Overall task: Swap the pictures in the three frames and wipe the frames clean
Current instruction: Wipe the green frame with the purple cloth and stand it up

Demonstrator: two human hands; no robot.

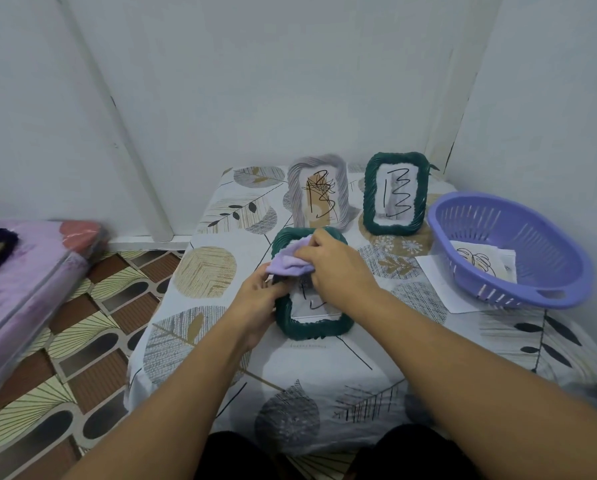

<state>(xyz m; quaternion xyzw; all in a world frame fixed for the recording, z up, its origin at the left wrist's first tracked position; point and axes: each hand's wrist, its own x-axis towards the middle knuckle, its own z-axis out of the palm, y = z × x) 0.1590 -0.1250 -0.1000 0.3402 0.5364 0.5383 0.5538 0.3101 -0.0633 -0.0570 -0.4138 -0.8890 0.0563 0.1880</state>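
Our left hand (259,299) grips the green frame (312,323); our right hand (335,268) pinches the purple cloth (286,263) at its 12 o'clock edge.

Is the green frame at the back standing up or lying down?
Standing up. The green frame at the back stands upright on the table beside the grey frame, its drawing facing the camera.

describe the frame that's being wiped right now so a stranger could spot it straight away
On the leaf-print table, look in front of the two upright frames. The near green frame lies between the hands, a lilac cloth on its top edge. The other green frame stands upright at the back.
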